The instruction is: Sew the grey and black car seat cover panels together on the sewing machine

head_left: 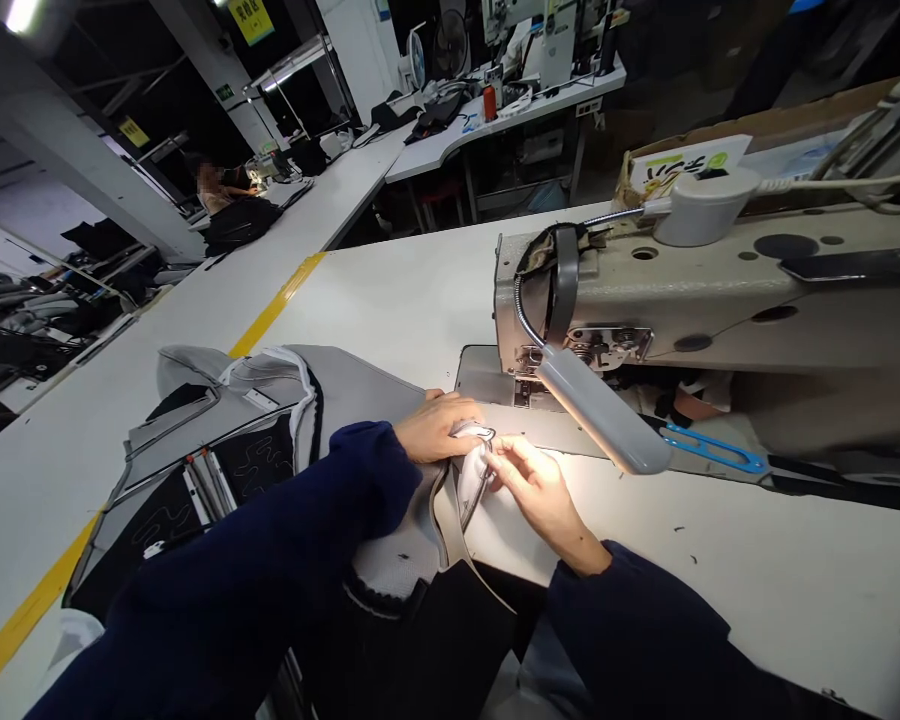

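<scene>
A large sewn piece of grey and black fabric [345, 385] spreads over the white table and hangs toward my lap. My left hand [436, 425] is closed on a folded edge of it, just in front of the sewing machine [585, 290]. My right hand [536, 490] pinches the same light-coloured edge from the other side, thumb and fingertips together. Between the hands the edge shows a white strip with a dark border [474, 475]. Both hands are lit by the grey lamp [604, 410] on the machine.
Blue-handled tweezers or snips [712, 447] lie beside the machine bed. A yellow tape line [277, 305] crosses the table [390, 300]. A cardboard box [780, 130] stands behind the machine. Farther back are other machines, a red thread spool [489, 103] and a person [217, 190] at work.
</scene>
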A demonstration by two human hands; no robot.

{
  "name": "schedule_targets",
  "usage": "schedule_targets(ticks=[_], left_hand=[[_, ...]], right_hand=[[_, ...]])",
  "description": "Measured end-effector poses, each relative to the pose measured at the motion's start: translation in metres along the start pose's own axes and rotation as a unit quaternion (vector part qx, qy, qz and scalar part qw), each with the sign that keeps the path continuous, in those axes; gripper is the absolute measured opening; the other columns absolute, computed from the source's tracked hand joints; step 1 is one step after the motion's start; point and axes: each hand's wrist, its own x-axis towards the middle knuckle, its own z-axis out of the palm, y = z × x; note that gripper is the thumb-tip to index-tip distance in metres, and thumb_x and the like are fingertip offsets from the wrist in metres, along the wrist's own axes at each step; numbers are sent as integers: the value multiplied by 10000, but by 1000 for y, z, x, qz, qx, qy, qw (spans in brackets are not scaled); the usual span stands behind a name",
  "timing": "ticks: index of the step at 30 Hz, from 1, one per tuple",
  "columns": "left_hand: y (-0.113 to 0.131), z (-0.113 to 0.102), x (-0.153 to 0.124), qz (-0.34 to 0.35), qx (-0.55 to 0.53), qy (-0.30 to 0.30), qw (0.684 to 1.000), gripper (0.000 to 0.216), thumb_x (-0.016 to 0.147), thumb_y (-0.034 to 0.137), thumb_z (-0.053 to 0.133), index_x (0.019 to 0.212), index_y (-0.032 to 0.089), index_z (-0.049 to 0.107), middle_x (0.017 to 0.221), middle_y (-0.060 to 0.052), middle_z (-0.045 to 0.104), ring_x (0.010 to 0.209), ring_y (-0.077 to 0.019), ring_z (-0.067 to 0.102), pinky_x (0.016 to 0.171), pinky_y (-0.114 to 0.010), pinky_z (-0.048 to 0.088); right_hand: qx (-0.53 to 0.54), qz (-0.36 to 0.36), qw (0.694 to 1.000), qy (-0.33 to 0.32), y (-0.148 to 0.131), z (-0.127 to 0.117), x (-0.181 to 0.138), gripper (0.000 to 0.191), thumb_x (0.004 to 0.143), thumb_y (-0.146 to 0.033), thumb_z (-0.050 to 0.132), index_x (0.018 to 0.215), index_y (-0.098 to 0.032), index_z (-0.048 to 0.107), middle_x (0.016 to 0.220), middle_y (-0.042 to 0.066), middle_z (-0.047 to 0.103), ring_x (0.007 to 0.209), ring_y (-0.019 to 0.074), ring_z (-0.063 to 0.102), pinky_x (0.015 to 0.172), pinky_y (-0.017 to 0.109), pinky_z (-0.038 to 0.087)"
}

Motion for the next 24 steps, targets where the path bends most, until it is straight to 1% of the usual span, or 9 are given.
schedule_targets(ticks=[2, 4, 6, 10, 13, 17, 20, 22, 24], left_hand=[[-3, -4, -5, 12, -47, 7, 999, 139, 782, 289, 486, 866, 192, 539, 884, 5, 597, 923, -169, 509, 967, -353, 273], [-6, -9, -11, 26, -83, 17, 996, 138, 758, 285, 479, 846, 191, 528, 870, -1, 581, 900, -168, 504, 975, -345, 292], [-10, -13, -15, 33, -113, 17, 993, 140, 719, 282, 485, 820, 191, 518, 858, -14, 573, 879, -176, 505, 952, -338, 332], [-15, -16, -20, 15, -141, 11, 990, 155, 643, 282, 492, 771, 196, 478, 853, -46, 578, 876, -200, 518, 923, -357, 378], [-16, -16, -19, 22, -148, 16, 989, 180, 659, 324, 477, 783, 193, 487, 860, -57, 576, 873, -200, 524, 913, -365, 392], [-18, -17, -19, 38, -171, 12, 985, 204, 647, 352, 476, 769, 189, 492, 839, -64, 557, 840, -200, 521, 844, -360, 411], [-26, -13, -25, 5, -163, 10, 987, 226, 585, 342, 470, 752, 191, 463, 850, -88, 541, 844, -220, 515, 761, -368, 416], [-34, -6, -31, -29, -159, 38, 986, 283, 559, 340, 473, 801, 195, 452, 807, -85, 513, 794, -222, 510, 693, -366, 407], [-42, 1, -36, -54, -168, 91, 980, 361, 563, 358, 475, 883, 199, 427, 733, -59, 471, 704, -209, 493, 641, -362, 396]], right_hand=[[-17, -42, 999, 3, -1, 7, -4, 211, 885, -357, 563, 1021, -197, 545, 784, 12, 571, 642, 140, 581, 607, 283, 532], [-67, -115, 991, 26, -5, 16, -7, 204, 898, -282, 535, 1081, -192, 529, 851, 40, 562, 721, 152, 584, 656, 300, 539], [-116, -195, 973, 43, -10, 24, -10, 213, 905, -195, 484, 1114, -189, 528, 902, 65, 557, 783, 164, 573, 677, 312, 530], [-160, -294, 942, 25, -19, 30, -12, 382, 896, -89, 398, 1260, -175, 475, 898, 85, 530, 780, 172, 546, 626, 301, 505], [-204, -300, 932, 10, -16, 25, -17, 468, 886, -57, 385, 1341, -164, 409, 943, 106, 513, 809, 175, 544, 638, 292, 512], [-274, -263, 925, 1, -9, 16, -32, 457, 876, -45, 381, 1311, -178, 431, 1004, 133, 528, 862, 196, 554, 644, 296, 512], [-270, -259, 927, -7, -6, 13, -43, 446, 870, -37, 377, 1283, -192, 444, 996, 129, 533, 827, 191, 552, 609, 287, 494], [-255, -268, 929, -15, -4, 13, -47, 455, 862, -23, 380, 1282, -189, 438, 977, 127, 528, 804, 188, 546, 594, 286, 485], [-240, -276, 930, -27, -1, 13, -50, 465, 856, -17, 386, 1288, -186, 424, 956, 125, 533, 804, 194, 550, 597, 296, 486]])
